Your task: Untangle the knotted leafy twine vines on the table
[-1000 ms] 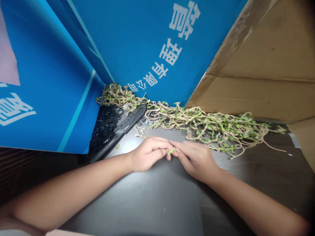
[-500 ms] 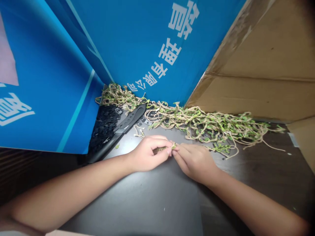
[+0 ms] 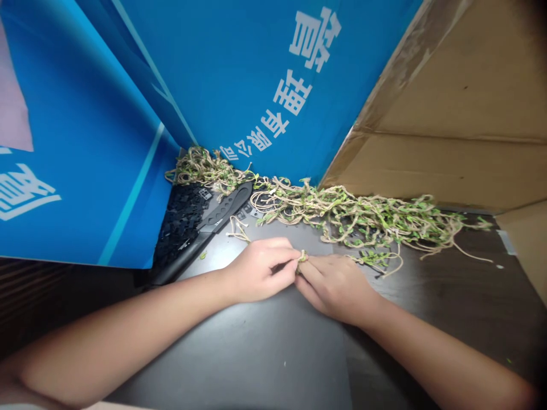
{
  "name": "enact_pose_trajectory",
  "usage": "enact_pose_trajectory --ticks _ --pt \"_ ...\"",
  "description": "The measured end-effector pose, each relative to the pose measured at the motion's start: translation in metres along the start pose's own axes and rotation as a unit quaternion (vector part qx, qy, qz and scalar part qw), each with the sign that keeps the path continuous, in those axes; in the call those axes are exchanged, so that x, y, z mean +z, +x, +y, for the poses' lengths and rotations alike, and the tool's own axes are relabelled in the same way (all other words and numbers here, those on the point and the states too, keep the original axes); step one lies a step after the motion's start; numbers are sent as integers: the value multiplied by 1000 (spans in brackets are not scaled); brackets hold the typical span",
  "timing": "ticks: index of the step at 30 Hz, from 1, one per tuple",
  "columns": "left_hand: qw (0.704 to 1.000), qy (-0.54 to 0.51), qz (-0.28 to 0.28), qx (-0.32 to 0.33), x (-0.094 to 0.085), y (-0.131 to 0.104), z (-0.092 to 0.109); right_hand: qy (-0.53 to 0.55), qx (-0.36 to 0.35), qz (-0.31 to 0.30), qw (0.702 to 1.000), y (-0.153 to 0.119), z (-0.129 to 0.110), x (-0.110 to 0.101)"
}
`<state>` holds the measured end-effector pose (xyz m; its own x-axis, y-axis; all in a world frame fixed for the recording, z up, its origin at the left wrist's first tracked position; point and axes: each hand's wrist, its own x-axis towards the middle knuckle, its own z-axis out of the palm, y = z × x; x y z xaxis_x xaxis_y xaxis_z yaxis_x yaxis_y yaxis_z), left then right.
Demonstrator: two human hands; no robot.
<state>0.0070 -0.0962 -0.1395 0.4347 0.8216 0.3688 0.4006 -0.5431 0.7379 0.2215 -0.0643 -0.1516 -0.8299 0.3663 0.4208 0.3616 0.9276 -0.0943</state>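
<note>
Above the dark wood-grain bench, short of its far edge, a thin tan twine strand with small green leaves is pinched between the fingertips of the left hand and right hand. It is judged light, limp and hardly slippery; leaves could be torn, so bare cord is best gripped. Along the far edge, a tangled tan-and-green twine heap is piled.

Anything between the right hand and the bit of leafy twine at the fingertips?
Nothing visible: the left hand pinches the twine bit and the right hand touches it. The black tool lies off to the left, the leafy pile beyond the hands; neither is in between.
</note>
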Motion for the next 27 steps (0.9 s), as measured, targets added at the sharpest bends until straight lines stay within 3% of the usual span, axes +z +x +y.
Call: enact_pose_trajectory --ticks 6,20,27 --pt "998 44 -38 -25 1 0 -1 5 6 10 1000 -2 2 0" --pt "998 49 -24 -21 -1 0 1 -23 39 79 996 -5 7 -3" --pt "997 55 -38 28 -1 0 1 33 33 80 996 -5 10 0"
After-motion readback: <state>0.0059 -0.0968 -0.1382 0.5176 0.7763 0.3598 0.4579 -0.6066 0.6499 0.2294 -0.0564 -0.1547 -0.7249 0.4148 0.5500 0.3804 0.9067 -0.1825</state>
